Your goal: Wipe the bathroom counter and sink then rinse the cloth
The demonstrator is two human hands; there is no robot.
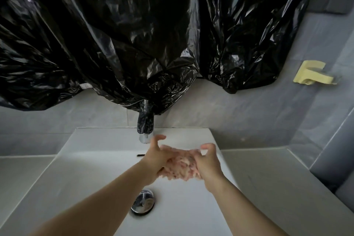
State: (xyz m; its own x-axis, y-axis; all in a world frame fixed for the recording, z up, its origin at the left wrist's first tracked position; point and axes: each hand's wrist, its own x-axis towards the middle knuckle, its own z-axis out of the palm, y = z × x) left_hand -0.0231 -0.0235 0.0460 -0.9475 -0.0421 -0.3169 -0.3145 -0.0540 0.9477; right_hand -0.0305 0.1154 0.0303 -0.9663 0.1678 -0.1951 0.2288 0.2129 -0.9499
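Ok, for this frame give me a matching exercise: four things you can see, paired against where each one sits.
Things:
1. crumpled pink cloth
2. round chrome drain plug
3. pale yellow plastic wall holder
4. shiny black plastic sheeting

Places:
A. on the grey tiled wall at the right
B. hanging over the wall above the tap, draped down onto it
C. bunched between the left hand and the right hand, over the basin
D. in the floor of the white rectangular sink, below the forearms

Pairs: 1-C, 2-D, 3-A, 4-B
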